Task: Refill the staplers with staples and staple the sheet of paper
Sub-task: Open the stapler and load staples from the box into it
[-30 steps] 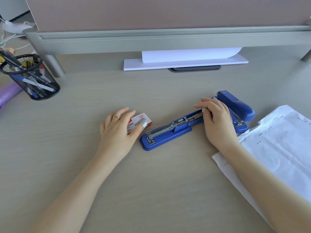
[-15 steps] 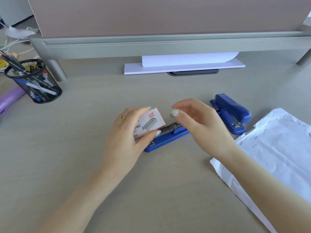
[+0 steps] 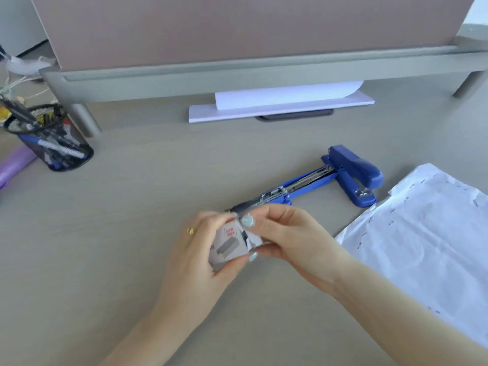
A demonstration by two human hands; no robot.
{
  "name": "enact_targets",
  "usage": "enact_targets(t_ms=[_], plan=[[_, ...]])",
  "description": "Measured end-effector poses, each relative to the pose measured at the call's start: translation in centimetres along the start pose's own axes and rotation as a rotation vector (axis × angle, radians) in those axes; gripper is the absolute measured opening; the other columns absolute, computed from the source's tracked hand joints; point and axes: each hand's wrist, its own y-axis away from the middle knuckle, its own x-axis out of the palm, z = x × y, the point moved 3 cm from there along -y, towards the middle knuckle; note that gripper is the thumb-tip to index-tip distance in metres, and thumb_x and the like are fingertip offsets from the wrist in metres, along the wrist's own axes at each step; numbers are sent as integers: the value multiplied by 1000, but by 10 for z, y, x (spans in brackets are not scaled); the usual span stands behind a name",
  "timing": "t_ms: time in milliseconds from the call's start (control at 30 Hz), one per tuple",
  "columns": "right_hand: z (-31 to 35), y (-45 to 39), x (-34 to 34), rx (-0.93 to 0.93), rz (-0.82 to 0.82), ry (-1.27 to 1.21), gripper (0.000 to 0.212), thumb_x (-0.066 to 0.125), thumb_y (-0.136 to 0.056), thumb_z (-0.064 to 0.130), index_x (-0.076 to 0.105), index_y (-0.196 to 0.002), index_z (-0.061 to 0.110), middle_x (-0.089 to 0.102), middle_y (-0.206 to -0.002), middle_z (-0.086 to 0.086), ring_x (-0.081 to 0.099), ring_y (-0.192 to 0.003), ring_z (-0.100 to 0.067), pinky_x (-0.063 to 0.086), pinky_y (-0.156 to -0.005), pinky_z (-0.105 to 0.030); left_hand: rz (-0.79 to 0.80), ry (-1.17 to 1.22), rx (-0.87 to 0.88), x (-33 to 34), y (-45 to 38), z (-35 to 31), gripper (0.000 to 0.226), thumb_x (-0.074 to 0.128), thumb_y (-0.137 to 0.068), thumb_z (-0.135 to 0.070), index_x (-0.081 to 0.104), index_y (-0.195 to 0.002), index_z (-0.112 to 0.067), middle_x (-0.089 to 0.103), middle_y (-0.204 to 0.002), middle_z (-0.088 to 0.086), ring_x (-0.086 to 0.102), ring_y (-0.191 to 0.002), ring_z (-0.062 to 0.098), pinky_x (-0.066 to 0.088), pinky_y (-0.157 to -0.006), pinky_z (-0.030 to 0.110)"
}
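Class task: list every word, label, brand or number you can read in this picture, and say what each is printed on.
None can be read.
Staple box: red round mark and grey staple drawing, lettering too blurred.
Blue staplers: no lettering visible.
Stapled sheets: only staple marks.

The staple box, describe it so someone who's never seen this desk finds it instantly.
Start at the grey desk, near its front middle. Both hands meet there, in front of the opened blue stapler. The staple box is the small white carton they hold, with a red logo and a grey staple picture.
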Motion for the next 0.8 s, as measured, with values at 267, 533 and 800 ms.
enact_targets(t_ms=[267, 533, 800], plan=[[1, 6, -3, -356, 8, 341, 29, 55, -87, 15, 64, -86, 42, 63, -80, 4, 59, -74, -12, 50, -71, -30, -51, 10, 8, 7, 1, 5, 46, 59, -62, -45, 46, -104, -58, 51, -104, -28, 51, -93, -7, 43, -71, 9], [-9, 2, -7, -415, -28, 268, 22, 65, -77, 10, 65, -88, 30, 68, -82, 12, 65, -71, -13, 55, -68, -30, -4, 4, -47, 7, 2, 2, 39, 54, -69, -46, 49, -106, -37, 51, -103, -30, 47, -98, -2, 40, -75, 10], [-2, 6, -3, -399, 60, 135, 15, 49, -91, 1, 54, -91, 15, 69, -80, 7, 66, -73, -11, 55, -63, -25, -6, 97, -35, 4, 2, -2, 42, 61, -73, -39, 43, -111, -37, 44, -100, -40, 43, -100, -6, 35, -79, 6]])
